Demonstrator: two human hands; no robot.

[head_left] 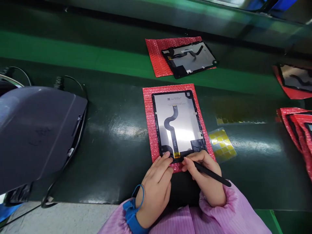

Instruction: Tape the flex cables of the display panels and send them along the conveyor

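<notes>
Left hand (156, 183): outstretched on one panel (187, 125) | right hand (205, 178): pinching one black stick (215, 176)

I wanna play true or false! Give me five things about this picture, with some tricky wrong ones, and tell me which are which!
1. The right hand holds a black stick. True.
2. The blue strap is on the right wrist. False: it is on the left wrist.
3. The nearest screen lies on a red bubbly bag. True.
4. The yellow stickers are left of that screen. False: they are to its right.
5. The left hand has fingers at the screen's near edge. True.
</notes>
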